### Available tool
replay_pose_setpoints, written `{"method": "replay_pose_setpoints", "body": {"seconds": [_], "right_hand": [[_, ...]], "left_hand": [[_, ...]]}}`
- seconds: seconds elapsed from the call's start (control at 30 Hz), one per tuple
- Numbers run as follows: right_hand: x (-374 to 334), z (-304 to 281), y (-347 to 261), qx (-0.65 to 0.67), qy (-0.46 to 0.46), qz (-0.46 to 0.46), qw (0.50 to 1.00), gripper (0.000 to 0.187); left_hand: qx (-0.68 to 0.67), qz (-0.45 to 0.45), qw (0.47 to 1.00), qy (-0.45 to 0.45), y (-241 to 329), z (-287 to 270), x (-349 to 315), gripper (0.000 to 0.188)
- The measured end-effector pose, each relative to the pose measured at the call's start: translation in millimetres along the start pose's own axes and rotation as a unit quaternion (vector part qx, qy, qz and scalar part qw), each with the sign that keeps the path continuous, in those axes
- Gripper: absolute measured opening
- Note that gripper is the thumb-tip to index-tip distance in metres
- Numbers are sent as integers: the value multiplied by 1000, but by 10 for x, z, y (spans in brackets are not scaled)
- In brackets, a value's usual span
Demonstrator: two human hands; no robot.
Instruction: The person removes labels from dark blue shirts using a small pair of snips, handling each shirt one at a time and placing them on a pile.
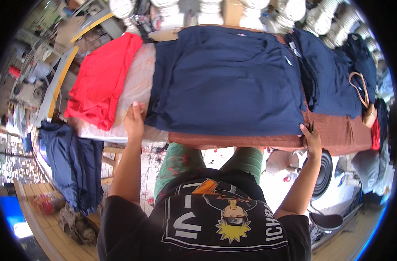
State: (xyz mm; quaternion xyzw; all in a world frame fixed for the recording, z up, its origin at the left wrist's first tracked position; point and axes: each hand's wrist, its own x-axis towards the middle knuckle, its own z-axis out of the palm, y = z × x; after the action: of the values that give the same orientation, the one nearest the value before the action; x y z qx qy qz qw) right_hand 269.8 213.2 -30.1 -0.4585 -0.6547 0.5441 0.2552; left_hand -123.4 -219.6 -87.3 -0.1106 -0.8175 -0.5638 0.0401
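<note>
The navy garment [229, 82] lies spread on the table, mostly over a brown cloth [338, 132], directly in front of the person. Its longer axis runs left to right in this view, and a nearly straight edge faces the person; which end is the neck, I cannot tell. The fabric is smooth and soft, with shallow creases, forming a broad, roughly rectangular shape — a small pale label [288, 60] sits toward its far right.

The left hand [135, 118] is beside the garment's near left corner, fingers partly curled; whether it grasps the edge, I cannot tell. The right hand [311, 137] has its thumb at the near right corner, but whether it pinches the cloth is unclear.

The brown cloth looks textured. Left of the garment, a rumpled red garment [105, 80] slants across a pale, wrinkled sheet [135, 85]; to the right lies more folded navy clothing [329, 78] — a tan strap loop [358, 87] beside it.
</note>
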Motion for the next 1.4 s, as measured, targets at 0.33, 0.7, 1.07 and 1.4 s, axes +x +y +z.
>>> {"method": "replay_pose_setpoints", "body": {"seconds": [0.33, 0.7, 1.07, 1.4], "right_hand": [[2, -7, -71, -51, -55, 17, 997, 29], [106, -189, -398, 278, -165, -99, 941, 29], [92, -450, -1709, 258, -47, -258, 930, 29], [36, 1873, -2787, 255, -356, -222, 871, 39]], "left_hand": [[227, 58, 971, -47, 572, 309, -277, 71], [-261, -152, 917, -260, 1146, -209, -24, 51], [-428, -11, 877, -219, 1868, -882, 20, 35], [-288, 5, 944, 160, 1608, -2877, -119, 39]]}}
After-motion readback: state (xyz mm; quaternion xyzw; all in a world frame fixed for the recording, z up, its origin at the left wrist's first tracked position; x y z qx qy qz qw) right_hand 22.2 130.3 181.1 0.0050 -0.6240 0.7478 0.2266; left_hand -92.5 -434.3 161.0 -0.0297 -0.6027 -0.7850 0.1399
